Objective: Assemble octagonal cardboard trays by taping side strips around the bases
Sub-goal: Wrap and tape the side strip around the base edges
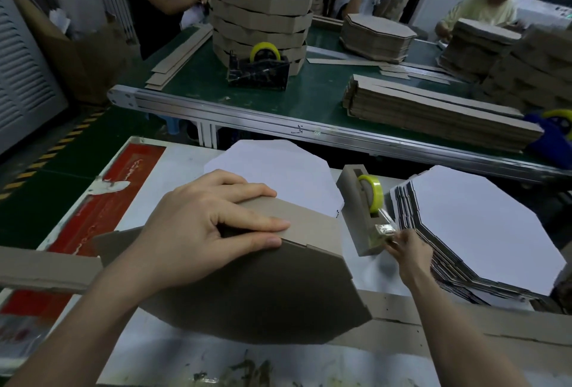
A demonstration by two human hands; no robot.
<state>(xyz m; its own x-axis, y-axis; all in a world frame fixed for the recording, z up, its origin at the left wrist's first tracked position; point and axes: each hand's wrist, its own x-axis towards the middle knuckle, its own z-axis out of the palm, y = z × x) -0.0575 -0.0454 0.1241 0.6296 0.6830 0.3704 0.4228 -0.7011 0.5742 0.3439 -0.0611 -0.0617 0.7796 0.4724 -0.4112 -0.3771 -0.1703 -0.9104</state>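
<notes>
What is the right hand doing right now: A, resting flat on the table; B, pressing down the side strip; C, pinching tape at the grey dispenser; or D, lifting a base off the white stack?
C: the right hand pinches the clear tape end at the grey dispenser, while the left hand holds the side strip.

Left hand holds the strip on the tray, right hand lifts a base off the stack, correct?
Not quite. In the head view the right hand pinches tape at the dispenser; the left hand does hold the strip on the tray.
</notes>
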